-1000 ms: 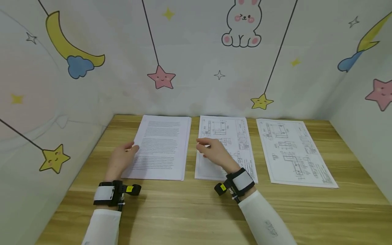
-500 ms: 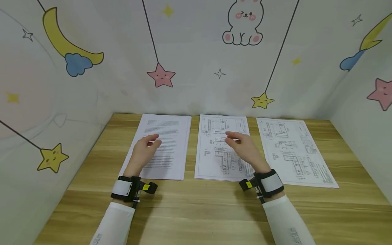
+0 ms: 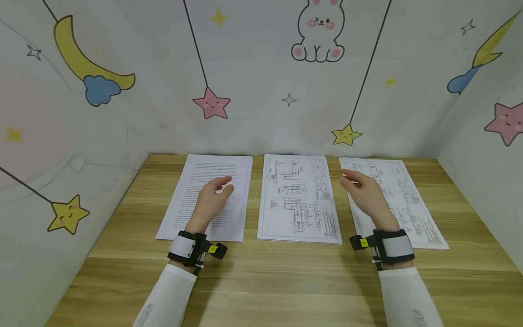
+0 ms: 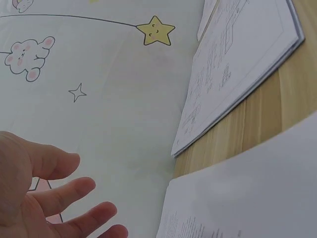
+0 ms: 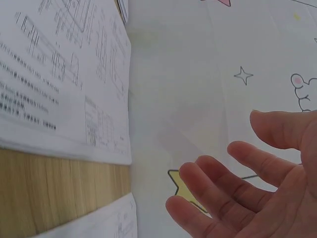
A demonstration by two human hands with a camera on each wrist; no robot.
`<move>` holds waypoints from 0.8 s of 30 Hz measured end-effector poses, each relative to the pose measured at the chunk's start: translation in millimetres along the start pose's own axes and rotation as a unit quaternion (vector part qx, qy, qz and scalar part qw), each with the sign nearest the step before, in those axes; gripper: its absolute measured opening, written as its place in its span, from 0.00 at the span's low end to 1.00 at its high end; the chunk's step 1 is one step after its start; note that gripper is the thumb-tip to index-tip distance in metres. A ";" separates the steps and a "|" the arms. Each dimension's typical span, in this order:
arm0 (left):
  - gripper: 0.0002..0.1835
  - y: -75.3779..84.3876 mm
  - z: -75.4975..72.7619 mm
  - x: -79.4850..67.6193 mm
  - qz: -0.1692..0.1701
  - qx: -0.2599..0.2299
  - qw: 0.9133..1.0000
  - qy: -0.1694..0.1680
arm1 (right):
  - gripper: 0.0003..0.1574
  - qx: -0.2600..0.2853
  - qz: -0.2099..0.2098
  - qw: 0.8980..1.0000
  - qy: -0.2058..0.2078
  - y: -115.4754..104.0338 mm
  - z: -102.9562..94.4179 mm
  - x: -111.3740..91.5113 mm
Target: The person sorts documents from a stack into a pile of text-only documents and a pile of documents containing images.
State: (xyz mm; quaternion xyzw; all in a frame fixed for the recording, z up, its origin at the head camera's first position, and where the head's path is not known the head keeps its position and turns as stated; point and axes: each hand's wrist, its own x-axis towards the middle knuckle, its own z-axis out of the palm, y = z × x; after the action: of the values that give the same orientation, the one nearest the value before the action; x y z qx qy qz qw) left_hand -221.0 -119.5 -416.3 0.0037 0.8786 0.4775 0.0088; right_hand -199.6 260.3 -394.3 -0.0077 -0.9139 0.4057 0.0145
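Three lots of printed paper lie side by side on the wooden table. In the head view the left stack of text pages (image 3: 180, 200) has my left hand (image 3: 211, 200) over its right half, fingers relaxed and holding nothing. A stack of technical drawings (image 3: 282, 222) lies in the middle, between the hands. The right-hand drawing sheets (image 3: 408, 190) sit slightly askew, and my right hand (image 3: 367, 193) hovers over their left part, partly hiding them. Both wrist views show loosely bent, spread fingers (image 4: 59, 196) with nothing in their grasp.
The wooden table (image 3: 294, 281) ends at a pale wall cloth (image 3: 253, 127) printed with stars, a moon and a rabbit. Each wrist wears a strapped camera (image 3: 189, 249). White sleeves (image 3: 167, 295) cover both forearms.
Both hands have moved to the right: the left from the text stack's left edge to over its right half, the right from the middle drawings to the right-hand sheets. The papers stay put.
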 end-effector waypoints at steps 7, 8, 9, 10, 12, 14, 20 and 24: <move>0.23 17.7 28.1 1.4 0.046 -0.006 0.999 -0.016 | 0.35 -0.050 0.009 0.998 0.041 26.9 -23.2 -3.0; 0.23 21.3 32.7 1.4 0.054 -0.007 0.998 -0.019 | 0.35 -0.052 0.012 0.998 0.044 29.7 -26.1 -4.0; 0.23 24.8 37.4 1.3 0.059 -0.010 0.998 -0.025 | 0.36 -0.052 0.015 0.997 0.045 32.1 -28.7 -4.9; 0.23 28.2 42.1 1.4 0.064 -0.013 0.997 -0.030 | 0.37 -0.051 0.020 0.997 0.045 34.3 -31.2 -6.1; 0.23 35.5 51.7 0.6 0.068 -0.018 0.997 -0.043 | 0.38 -0.045 0.033 0.998 0.043 38.4 -35.0 -8.0; 0.23 42.1 61.9 -0.2 0.074 -0.023 0.995 -0.060 | 0.39 -0.041 0.041 0.997 0.042 42.3 -38.2 -9.8; 0.23 58.6 94.3 -2.4 0.094 -0.036 0.990 -0.104 | 0.40 -0.059 0.062 0.995 0.048 51.9 -46.4 -10.6; 0.23 70.1 114.3 -6.3 0.108 -0.045 0.984 -0.133 | 0.40 -0.081 0.071 0.993 0.049 57.1 -50.7 -8.3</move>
State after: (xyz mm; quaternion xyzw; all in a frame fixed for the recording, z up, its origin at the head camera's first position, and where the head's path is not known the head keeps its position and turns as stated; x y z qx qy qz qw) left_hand -212.7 14.5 -419.6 0.1612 0.8416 0.5102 0.0739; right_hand -189.6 335.9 -402.9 -0.0936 -0.9391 0.3295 0.0292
